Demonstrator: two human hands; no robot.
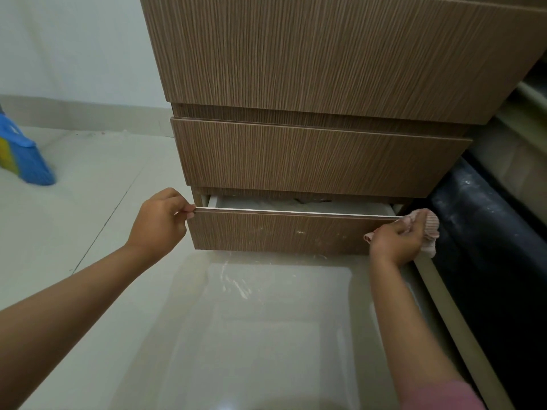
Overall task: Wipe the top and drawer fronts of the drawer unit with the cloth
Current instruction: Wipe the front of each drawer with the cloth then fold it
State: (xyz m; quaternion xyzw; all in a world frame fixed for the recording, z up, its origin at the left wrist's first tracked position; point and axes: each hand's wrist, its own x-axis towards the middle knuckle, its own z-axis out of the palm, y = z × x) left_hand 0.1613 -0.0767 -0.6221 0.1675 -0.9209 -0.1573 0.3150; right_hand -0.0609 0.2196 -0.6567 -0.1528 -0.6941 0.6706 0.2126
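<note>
A brown wood-grain drawer unit (310,69) rises in front of me, with three drawer fronts in view. The bottom drawer (281,232) is pulled out a little, and pale dusty marks show on its front. My left hand (161,221) pinches the top left corner of that drawer front. My right hand (396,239) holds a pink cloth (429,229) against the drawer's top right corner. The middle drawer (310,158) looks pushed in. The unit's top is out of view.
A blue broom head (26,155) rests on the pale tiled floor (74,202) at the far left. A dark dusty object (488,232) lies close along the unit's right side. A white wall (74,48) stands behind on the left.
</note>
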